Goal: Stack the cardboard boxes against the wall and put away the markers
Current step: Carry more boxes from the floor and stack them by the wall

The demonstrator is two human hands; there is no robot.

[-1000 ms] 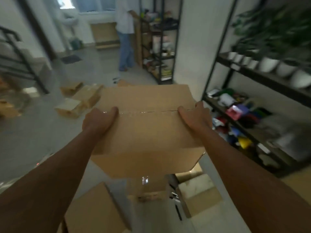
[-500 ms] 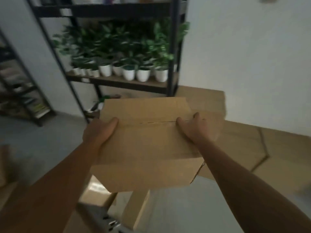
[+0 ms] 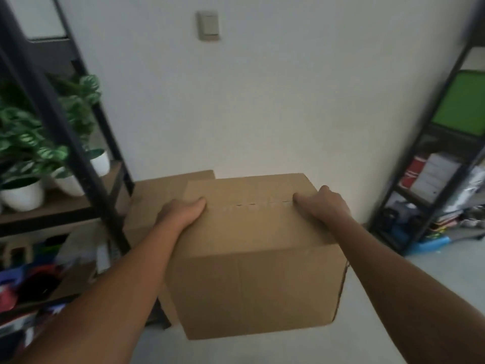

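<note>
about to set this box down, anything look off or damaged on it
Nothing stands out. The cardboard box looks square and undented, top flaps closed, held level by the left hand and right hand.

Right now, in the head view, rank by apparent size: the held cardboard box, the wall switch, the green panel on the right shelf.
1. Cardboard box, largest, though nearest the camera.
2. Green panel.
3. Wall switch, smallest.
</note>
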